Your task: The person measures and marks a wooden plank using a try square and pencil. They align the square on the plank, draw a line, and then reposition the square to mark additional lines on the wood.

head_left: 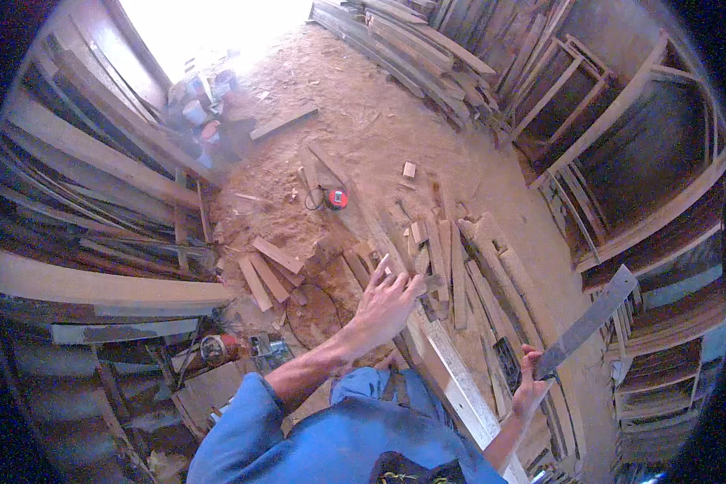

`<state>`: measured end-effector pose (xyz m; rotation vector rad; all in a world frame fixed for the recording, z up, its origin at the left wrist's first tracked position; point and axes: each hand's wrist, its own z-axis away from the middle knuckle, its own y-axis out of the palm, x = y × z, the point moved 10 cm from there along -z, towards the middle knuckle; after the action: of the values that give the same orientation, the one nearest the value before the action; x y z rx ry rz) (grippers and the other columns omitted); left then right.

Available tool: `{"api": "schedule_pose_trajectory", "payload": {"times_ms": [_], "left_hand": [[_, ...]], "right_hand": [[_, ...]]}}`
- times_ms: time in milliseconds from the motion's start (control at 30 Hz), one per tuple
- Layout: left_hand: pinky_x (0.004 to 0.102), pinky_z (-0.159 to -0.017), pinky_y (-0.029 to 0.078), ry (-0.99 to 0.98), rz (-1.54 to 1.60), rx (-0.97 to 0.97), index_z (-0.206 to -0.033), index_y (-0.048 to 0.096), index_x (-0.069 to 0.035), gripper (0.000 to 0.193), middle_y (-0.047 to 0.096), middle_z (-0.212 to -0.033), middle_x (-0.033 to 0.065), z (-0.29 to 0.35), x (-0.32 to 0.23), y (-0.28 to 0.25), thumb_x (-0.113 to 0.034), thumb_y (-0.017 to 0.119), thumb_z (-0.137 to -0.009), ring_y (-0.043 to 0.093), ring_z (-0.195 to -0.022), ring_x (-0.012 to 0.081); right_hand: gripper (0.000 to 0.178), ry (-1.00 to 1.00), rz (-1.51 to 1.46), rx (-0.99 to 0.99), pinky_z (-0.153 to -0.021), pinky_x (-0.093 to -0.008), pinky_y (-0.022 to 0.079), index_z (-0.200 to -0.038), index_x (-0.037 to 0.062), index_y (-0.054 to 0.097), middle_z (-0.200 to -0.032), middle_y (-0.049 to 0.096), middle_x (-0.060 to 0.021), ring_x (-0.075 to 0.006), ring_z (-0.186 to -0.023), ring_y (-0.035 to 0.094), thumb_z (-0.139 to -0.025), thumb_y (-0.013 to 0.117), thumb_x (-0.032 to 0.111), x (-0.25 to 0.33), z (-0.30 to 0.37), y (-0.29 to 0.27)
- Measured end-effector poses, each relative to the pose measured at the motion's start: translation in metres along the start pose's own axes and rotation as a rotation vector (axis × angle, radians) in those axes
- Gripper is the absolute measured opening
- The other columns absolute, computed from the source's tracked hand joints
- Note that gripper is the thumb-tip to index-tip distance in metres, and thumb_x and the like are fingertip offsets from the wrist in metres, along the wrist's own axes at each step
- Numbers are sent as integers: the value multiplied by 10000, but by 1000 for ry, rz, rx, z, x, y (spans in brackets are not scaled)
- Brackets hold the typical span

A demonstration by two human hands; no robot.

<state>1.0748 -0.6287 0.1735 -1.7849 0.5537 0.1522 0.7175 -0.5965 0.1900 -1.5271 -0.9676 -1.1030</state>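
Note:
My left hand (385,305) is over a long narrow board (431,371), its fingers bent around a thin pale stick (385,263) that looks like a pencil. Off to the right, my right hand (529,390) grips the lower end of a flat grey metal blade (586,321). The blade tilts up and away to the right, with a small hole near its far tip; my fingers hide its grip end. A bright, pale strip (465,387) runs along the board between my hands.
A red tape measure (336,198) lies ahead among offcuts. Short wood pieces (268,270) are on the floor at left, near a red power tool (220,348). Loose strips (457,274) lie right of the board. Stacked planks (415,56) and wooden frames (621,153) stand along the sides.

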Motion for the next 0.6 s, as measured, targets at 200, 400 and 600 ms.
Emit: {"api": "schedule_pose_trajectory", "payload": {"times_ms": [200, 400, 600], "left_hand": [[561, -1258, 148, -37, 10, -72, -1280, 578, -66, 440, 640, -1048, 144, -5, -22, -2, -109, 659, -850, 655, -1105, 330], [572, -1264, 118, -25, 102, -12, -1245, 580, -66, 422, 649, -1039, 145, -15, -39, -24, -71, 653, -829, 678, -1068, 334], [608, -1254, 85, -39, 94, -135, -1270, 588, -72, 419, 650, -1061, 150, 5, -52, -22, -104, 646, -856, 658, -1132, 319]], "right_hand": [[82, 16, -90, 2, -1037, -377, 449, -1012, 43, 639, -1162, 678, -139, -225, -1110, 620, -967, 678, 99, 8, 9, 6], [121, -25, -28, 3, -1023, -379, 449, -1014, 41, 637, -1134, 685, -134, -222, -1097, 622, -954, 699, 126, 25, 16, 6], [140, 14, -94, -61, -1001, -376, 505, -1028, 38, 680, -1102, 704, -120, -243, -1072, 659, -898, 727, 16, 19, 21, -6]]}}
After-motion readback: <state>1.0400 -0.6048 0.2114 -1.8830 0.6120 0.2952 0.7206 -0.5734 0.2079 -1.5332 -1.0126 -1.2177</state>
